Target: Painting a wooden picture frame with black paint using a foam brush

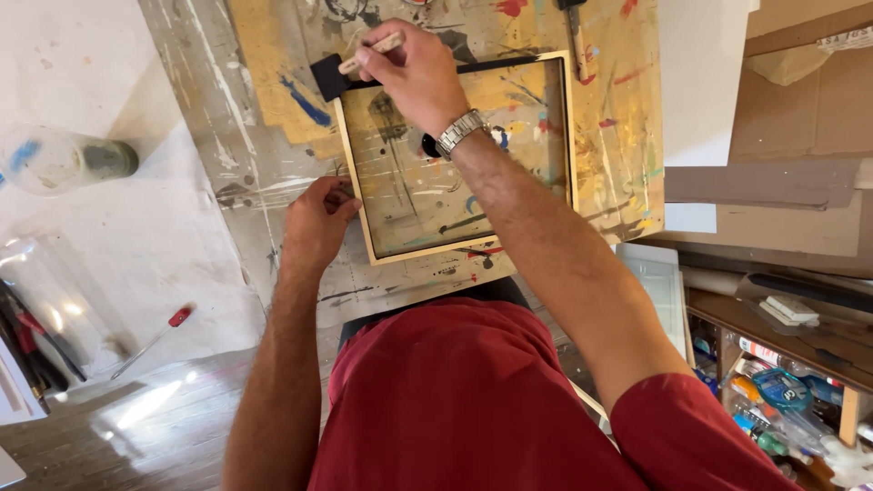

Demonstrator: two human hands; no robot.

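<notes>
— What has the right hand (pixel 414 73) got?

— Its grip is closed around the pale wooden handle of a foam brush (pixel 350 68). The black foam head sits on the upper left corner of the wooden frame (pixel 571 136). The fingertips are curled under, so how they pinch the handle is hidden.

— And the left hand (pixel 314 223)?

— It is folded over the frame's left rail near the lower corner, fingers bent around the edge. The fingertips are out of sight beneath the knuckles, so I cannot tell how tightly it grips.

— Where does the frame lie?

— Flat on the paint-splashed surface (pixel 264 109), straight ahead of the person. Its far rail looks black, the others bare wood. The right forearm, with a metal wristwatch (pixel 457 133), crosses the opening and covers part of it.

— Anything else nearby?

— A clear jar (pixel 64 159) lies on its side on white sheeting at the left, its contents blurred. A red-handled tool (pixel 155 338) lies lower down. Another brush (pixel 576 36) at the top is cut off by the edge. Cluttered shelves (pixel 782 382) at lower right are hard to make out.
</notes>
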